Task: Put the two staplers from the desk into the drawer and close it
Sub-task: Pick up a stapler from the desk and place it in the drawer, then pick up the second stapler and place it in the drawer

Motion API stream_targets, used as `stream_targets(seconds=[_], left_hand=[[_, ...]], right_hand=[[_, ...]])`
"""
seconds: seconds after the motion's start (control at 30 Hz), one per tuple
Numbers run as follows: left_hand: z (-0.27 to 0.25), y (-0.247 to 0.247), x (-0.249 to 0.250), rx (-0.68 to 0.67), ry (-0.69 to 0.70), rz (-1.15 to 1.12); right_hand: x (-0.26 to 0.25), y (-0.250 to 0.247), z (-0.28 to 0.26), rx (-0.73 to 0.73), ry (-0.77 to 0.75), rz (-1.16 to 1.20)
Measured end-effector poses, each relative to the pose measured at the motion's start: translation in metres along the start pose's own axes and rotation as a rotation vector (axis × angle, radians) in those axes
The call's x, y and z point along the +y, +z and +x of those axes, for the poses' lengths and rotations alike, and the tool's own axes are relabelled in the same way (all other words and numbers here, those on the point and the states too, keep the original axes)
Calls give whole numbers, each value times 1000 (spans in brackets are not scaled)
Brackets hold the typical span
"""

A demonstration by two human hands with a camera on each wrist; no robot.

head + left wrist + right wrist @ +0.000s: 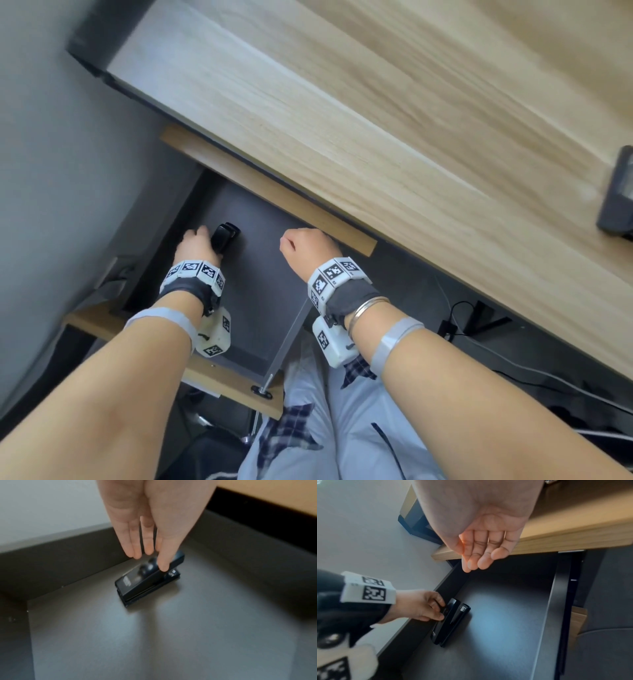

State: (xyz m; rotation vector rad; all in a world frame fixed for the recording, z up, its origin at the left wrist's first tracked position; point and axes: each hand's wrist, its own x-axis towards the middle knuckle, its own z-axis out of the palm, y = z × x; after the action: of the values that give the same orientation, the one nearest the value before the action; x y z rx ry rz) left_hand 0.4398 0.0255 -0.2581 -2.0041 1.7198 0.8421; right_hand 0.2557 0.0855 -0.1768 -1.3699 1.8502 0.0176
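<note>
**Left hand on the black stapler in the open drawer**

The left hand (154,513) reaches down into the pulled-out dark grey drawer (188,635). Its fingers (163,563) are nearly straight and pressed close together; the thumb tip and the other fingertips pinch the top arm of a black plastic stapler (144,585) from both sides. The stapler stands on its base on the drawer floor, at about 10 o'clock of the drawer in the head view, close to the left wall. A pale label sits on its top, but blur leaves the writing unreadable.

The right hand (484,540) hangs over the drawer's far end, just below the edge of the light wooden table (376,120). Its fingers (481,559) are loosely curved, side by side, palm bare, touching nothing.

At 3 o'clock of the head view, a grey object (616,195) lies on the table, cut off by the frame edge; what it is cannot be told. Both wrists carry white bands with black square-code markers (334,272), no readable text on them.
</note>
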Motion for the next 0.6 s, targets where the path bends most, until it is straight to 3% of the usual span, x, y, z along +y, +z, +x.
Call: stream_targets(seconds=[0.37,0.6], left_hand=[[-103,-94,81,-4,217,66],[-156,-140,187,3,490,77]], right_hand=[[-12,-80,-75,70,-13,107],[29,-153,-116,231,44,100]])
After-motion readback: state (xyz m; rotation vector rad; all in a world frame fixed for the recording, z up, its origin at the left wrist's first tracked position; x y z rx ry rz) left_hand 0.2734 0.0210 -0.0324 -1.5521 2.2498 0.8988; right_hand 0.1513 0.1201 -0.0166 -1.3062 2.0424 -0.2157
